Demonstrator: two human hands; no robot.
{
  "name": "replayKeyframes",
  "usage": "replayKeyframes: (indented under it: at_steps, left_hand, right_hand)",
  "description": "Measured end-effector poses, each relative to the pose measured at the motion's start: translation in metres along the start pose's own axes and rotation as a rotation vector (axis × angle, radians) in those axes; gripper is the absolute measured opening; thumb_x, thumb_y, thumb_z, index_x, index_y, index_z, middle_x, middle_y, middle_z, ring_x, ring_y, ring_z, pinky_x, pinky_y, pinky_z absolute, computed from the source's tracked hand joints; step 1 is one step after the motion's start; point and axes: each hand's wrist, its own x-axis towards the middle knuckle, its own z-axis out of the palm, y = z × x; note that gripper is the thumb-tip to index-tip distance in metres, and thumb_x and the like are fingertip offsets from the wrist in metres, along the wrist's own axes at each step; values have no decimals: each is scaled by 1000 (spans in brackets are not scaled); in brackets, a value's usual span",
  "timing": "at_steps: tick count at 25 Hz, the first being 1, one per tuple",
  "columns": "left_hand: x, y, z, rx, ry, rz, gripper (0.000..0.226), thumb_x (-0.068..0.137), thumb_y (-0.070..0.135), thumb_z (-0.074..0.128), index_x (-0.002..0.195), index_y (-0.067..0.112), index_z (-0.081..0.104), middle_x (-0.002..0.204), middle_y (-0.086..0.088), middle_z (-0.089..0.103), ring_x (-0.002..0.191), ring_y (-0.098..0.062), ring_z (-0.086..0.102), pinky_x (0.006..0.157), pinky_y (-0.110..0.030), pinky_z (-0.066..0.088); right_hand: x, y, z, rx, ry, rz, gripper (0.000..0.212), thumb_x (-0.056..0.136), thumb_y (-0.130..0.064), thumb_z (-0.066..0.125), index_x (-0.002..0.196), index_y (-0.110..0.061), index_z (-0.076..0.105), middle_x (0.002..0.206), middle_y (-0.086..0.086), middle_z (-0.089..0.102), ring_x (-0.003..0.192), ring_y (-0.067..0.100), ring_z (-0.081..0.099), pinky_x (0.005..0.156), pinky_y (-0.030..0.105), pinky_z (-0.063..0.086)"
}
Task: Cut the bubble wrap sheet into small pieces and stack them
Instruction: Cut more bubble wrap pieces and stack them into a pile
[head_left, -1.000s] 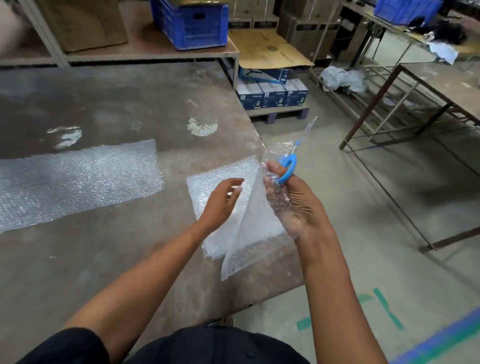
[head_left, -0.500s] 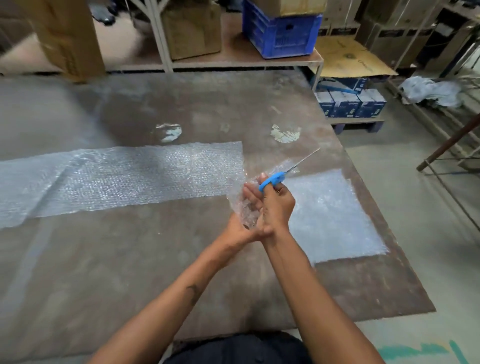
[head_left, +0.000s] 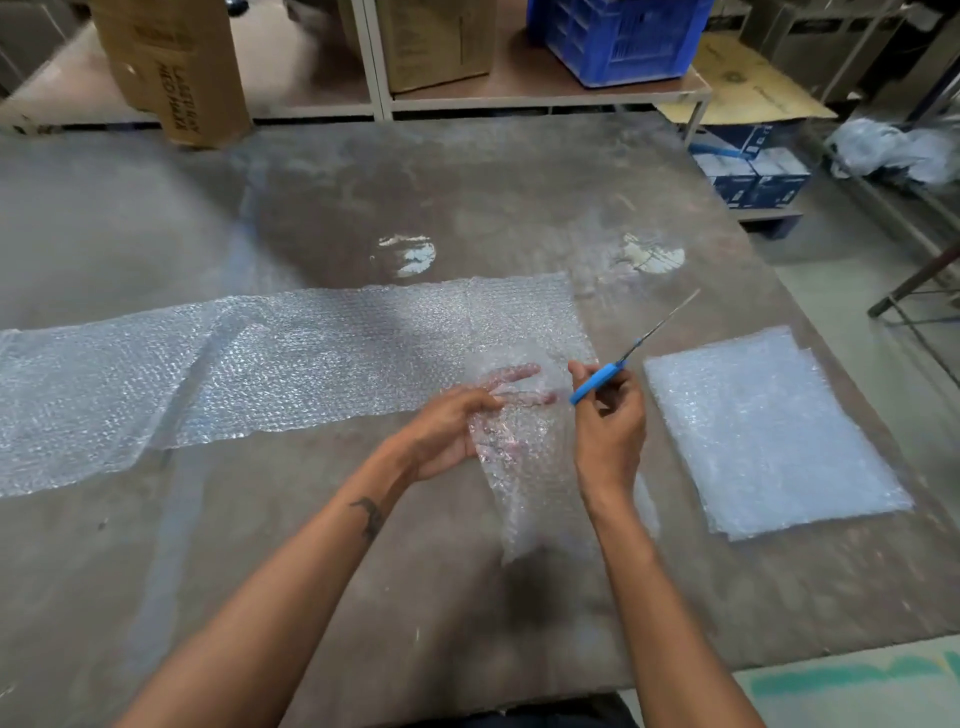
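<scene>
**Cut piece held above the bench, scissors in the right hand**

The left hand (head_left: 441, 431) lies palm up under a small cut piece of bubble wrap (head_left: 524, 467). Its fingers (head_left: 514, 373) are straight and slightly spread, visible through the clear, dimpled film. The piece is roughly rectangular, translucent and limp; its near end hangs toward the person.

The right hand (head_left: 608, 421) grips the scissors (head_left: 631, 353). Its fingers are curled round the blue plastic handles, and the thin metal blades point up and away to the right, pressed together. Whether this hand also pinches the piece cannot be told.

The long bubble wrap sheet (head_left: 249, 364) lies flat across the bench (head_left: 260, 571), extending left, with a ragged near edge. The stack of cut pieces (head_left: 769, 431) rests to the right, near the bench edge, its squarish layers slightly offset. The bench surface is brown, worn and mottled with pale patches.
</scene>
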Motion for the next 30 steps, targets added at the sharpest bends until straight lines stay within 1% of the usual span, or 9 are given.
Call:
replayKeyframes:
  at_steps: [4,7,10,11,13,16,21,26,30]
  left_hand:
    - [3,29,-44,8,14,-107,8,92,9,65,85,7,68,101,-20,65,86,-35,58,79,-48,58]
    - [8,38,-58,-55,12,-189,47,83,16,72,127,7,60,121,-24,59,87,-34,57,73,-42,56]
    - [16,41,-68,-83,48,-177,19,89,15,62,96,3,74,100,-20,69,78,-33,70,74,-41,60]
    - [19,43,-72,-79,51,-174,18,89,14,61,95,5,75,103,-21,69,85,-35,71,82,-45,60]
    - [28,47,-82,-137,-8,-167,40,94,16,53,128,3,70,135,-24,62,114,-43,65,105,-58,52]
    - [49,59,-86,-193,-83,-138,55,103,9,29,147,17,62,156,-13,54,118,-36,66,98,-60,58]
    - [95,97,-86,-95,-163,-56,63,104,6,26,161,28,40,161,1,49,144,-34,52,104,-72,47]
    - [160,122,-95,-98,-62,-3,51,109,5,32,155,24,40,156,-6,54,136,-38,59,95,-64,58]
    - [208,108,-102,384,313,-65,35,106,31,62,130,7,53,137,-14,60,107,-24,70,79,-40,63]
  right_hand:
    - [5,32,6,188,-321,240,30,86,-36,89,104,-16,75,94,-8,80,87,2,72,76,18,54]
    - [3,51,18,422,-450,488,77,65,-45,100,124,-8,67,123,4,78,112,23,69,87,41,59]
    - [10,54,29,645,-483,623,80,75,-29,97,139,-3,56,145,16,65,137,38,58,102,55,53]
    - [17,53,32,677,-462,624,61,81,-22,91,130,-2,60,144,17,65,135,35,62,100,51,59]
    - [36,42,36,675,-468,551,31,85,-12,80,112,-6,65,140,14,69,115,26,73,96,38,62]
    - [75,30,39,575,-426,402,57,70,-16,89,119,-4,63,132,8,74,107,19,73,93,30,61]
    - [147,-1,46,402,-460,87,30,83,7,78,107,-6,67,130,13,75,122,30,71,100,35,58]
    - [197,3,59,257,-508,-51,31,82,9,82,105,-3,66,123,11,78,126,30,69,102,40,59]
    - [231,64,84,108,-380,84,32,84,5,85,110,-7,71,121,6,79,121,30,72,102,53,58]
